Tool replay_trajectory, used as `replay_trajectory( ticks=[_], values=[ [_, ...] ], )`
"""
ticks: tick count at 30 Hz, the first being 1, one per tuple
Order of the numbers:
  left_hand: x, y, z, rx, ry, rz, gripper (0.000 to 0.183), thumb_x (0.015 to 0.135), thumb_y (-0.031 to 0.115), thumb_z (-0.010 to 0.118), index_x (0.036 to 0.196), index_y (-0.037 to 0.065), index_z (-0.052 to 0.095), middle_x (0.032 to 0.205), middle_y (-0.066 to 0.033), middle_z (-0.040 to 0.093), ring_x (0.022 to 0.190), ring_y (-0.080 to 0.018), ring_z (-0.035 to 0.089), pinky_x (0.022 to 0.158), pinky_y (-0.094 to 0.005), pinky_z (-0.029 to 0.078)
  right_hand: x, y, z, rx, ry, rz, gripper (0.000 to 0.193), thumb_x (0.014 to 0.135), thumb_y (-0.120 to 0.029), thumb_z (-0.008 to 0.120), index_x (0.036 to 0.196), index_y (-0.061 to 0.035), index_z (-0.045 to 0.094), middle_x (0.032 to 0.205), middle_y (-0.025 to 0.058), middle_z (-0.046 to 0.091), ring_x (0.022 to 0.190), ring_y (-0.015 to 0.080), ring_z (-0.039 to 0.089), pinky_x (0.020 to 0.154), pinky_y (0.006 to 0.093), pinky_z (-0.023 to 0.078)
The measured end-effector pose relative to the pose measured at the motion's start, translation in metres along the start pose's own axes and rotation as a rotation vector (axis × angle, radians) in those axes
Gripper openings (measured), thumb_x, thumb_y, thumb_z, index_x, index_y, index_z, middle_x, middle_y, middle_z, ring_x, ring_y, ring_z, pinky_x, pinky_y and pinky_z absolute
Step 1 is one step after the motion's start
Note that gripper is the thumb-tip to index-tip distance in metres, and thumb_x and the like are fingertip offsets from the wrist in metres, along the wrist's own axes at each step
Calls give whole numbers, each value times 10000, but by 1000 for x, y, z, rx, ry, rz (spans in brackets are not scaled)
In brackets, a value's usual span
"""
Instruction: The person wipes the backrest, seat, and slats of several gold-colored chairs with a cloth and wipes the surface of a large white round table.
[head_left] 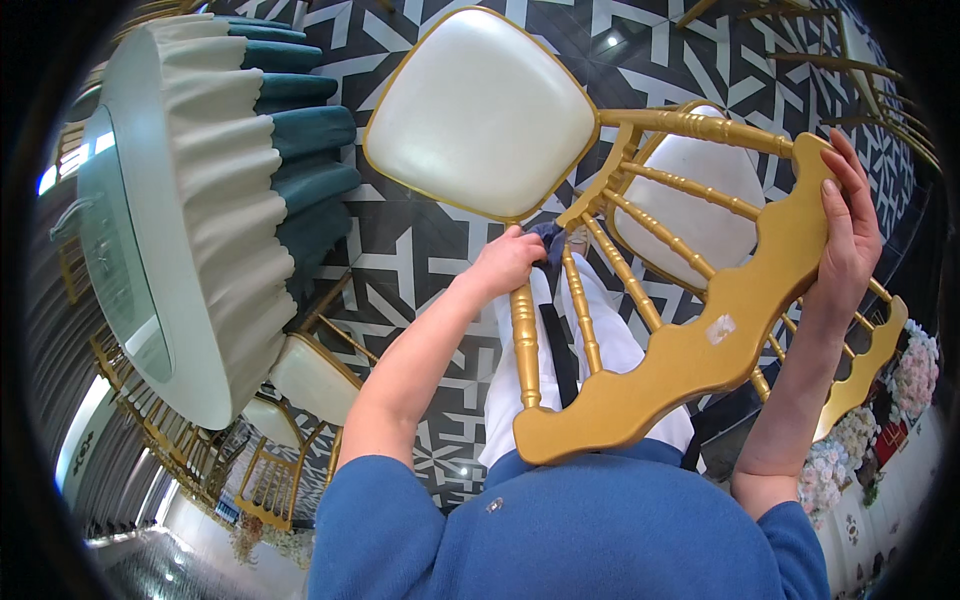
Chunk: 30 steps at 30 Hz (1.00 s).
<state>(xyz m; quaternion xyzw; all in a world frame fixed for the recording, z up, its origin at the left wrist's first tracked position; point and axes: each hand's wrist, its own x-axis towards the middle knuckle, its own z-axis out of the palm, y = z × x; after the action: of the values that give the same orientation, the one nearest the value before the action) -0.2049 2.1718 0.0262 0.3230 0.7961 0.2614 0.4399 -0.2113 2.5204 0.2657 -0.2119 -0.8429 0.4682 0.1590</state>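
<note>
A: Fingers, quick?
B: Left hand [508,264]: fingers clenched on a dark blue cloth [548,240], pressed to the gold chair's left back post [525,345], low down near the seat. Right hand [850,225]: fingers wrapped over the right end of the top rail [690,350], thumb on the front.
A: And the gold chair [490,115]?
B: On the patterned floor [400,275], right of the skirted edge of the round desk [225,220], well apart from it. White seat points away from the person, back toward the body. Can't see its feet, so can't tell if all of them are down.
A: What could go wrong?
B: Tipping, I'd say. Pull hard on that top rail and the chair could rock back onto the legs in white trousers [503,400].
A: Other risks?
B: Cloth could snag between post and spindle, if it bunches up. And a second chair [700,155] shows through the spindles, close by; swing the back right and they might knock, chipping the gold. Touching now? Can't tell.
A: Pale patch [721,328] on the rail?
B: Label or mark, unclear. Hard rubbing could smear it.
</note>
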Motion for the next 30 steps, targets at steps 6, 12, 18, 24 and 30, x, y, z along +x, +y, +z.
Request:
replay_trajectory(
  ticks=[6, 12, 18, 24, 30],
  values=[
    [-38, 15, -21, 14, -7, 22, 287, 758, -23, 556, 980, 93, 696, 1027, -73, 629, 982, -329, 568, 875, -424, 506, 0, -3, 2, 8, -3, 4, 263, 992, -126, 547, 1199, -29, 678, 1410, 87, 569, 1252, 195, 573, 1076, 320, 450],
    [-108, 94, -69, -225, -107, 251, 277, 733, -30, 578, 975, 87, 645, 989, -74, 640, 902, -322, 580, 838, -430, 497, 0, 0, 1, 21, 4, -4, 267, 990, -112, 536, 1200, -27, 677, 1413, 91, 565, 1250, 204, 573, 1076, 324, 447],
    [-132, 128, -104, -598, -326, 198, 292, 763, -14, 539, 1016, 69, 658, 978, -143, 650, 964, -339, 627, 841, -436, 511, 0, -1, 0, 23, 3, 4, 269, 989, -110, 532, 1201, -27, 675, 1423, 99, 552, 1253, 205, 569, 1081, 330, 445],
    [-45, 40, -50, -106, -135, -6, 192, 764, -7, 568, 935, 26, 647, 1001, -135, 627, 977, -322, 622, 862, -393, 517, 0, 1, 0, 45, -7, -2, 268, 983, -119, 549, 1200, -28, 677, 1426, 95, 549, 1247, 200, 570, 1072, 327, 445],
    [12, -17, -23, -476, -50, 102, 143, 817, 108, 648, 935, 60, 716, 1181, -112, 545, 1117, -290, 515, 989, -358, 438, -1, 0, 0, 48, 2, 24, 263, 982, -118, 546, 1189, -25, 680, 1420, 106, 550, 1229, 190, 576, 1058, 318, 446]
  ],
)
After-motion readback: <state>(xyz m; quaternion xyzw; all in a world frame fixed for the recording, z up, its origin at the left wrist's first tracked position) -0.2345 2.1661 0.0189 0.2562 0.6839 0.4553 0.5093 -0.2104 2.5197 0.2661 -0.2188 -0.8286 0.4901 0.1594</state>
